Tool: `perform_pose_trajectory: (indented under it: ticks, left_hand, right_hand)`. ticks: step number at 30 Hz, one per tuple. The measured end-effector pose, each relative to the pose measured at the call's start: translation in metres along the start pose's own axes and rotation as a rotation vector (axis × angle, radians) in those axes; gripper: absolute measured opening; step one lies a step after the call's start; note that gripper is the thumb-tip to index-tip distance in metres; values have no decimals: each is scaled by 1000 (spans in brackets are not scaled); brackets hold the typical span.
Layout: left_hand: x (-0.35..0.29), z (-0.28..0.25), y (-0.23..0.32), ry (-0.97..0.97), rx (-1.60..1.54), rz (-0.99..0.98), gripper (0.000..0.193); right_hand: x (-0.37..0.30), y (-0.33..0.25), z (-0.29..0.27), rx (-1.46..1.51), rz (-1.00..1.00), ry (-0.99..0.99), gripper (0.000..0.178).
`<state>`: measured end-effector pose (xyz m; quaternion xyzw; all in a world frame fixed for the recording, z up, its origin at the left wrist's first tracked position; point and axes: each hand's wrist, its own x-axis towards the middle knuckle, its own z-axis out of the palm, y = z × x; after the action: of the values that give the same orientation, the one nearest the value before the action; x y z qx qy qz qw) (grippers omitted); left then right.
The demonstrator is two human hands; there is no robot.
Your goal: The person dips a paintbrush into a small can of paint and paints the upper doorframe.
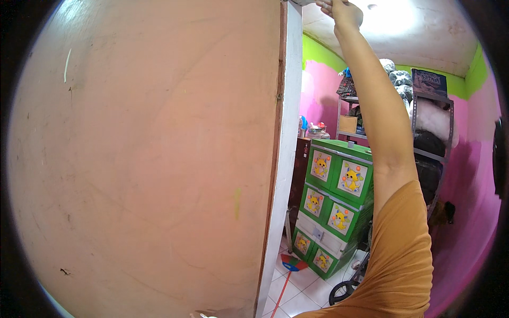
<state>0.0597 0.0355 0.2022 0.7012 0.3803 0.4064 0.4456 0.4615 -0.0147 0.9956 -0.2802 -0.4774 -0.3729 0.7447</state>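
Observation:
My right arm, in a mustard-brown sleeve, stretches up to the top edge of the view. There my right hand [345, 12] is close to the upper end of a white door frame [288, 116]. Its fingers point left and look bent together by a small greyish thing, mostly cut off by the edge of the picture. What they grip, if anything, cannot be made out. A large salmon-coloured panel [148, 148], scuffed and marked, fills the left side beside the frame. My left hand does not show.
Beyond the frame stands a green drawer cabinet [366, 152] with yellow cartoon animal pictures. A red-handled broom [290, 262] and a black wheel [342, 292] are on the white tiled floor. A metal shelf [450, 119] holds bags and bundles by the pink wall [474, 222].

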Motion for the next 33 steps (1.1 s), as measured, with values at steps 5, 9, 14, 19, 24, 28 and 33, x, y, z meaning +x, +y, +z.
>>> perform_pose_trajectory:
  ticks: [5, 9, 14, 19, 24, 28, 33]
  left_hand:
    - [0, -10, 15, 8, 39, 5, 112]
    - [-2, -15, 19, 19, 95, 8, 111]
    - [-7, -19, 22, 48, 138, 95, 110]
    - [-14, -18, 19, 52, 137, 22, 110]
    - [-21, -23, 17, 40, 52, 27, 109]
    - [-19, -29, 16, -5, 69, -4, 109]
    - [-24, -30, 12, 14, 103, 10, 109]
  right_hand:
    - [-11, -15, -13, 155, -95, -29, 28]
    - [-32, -18, -9, 60, -153, -6, 25]
    - [-18, 5, 5, 1, -146, -11, 25]
    - [-15, -3, 9, -62, -141, 32, 26]
    - [-33, -27, -19, 97, -98, 15, 28]
    - [-52, -31, -41, -239, -177, -125, 24]
    - [-68, -33, -34, -647, -646, -239, 19]
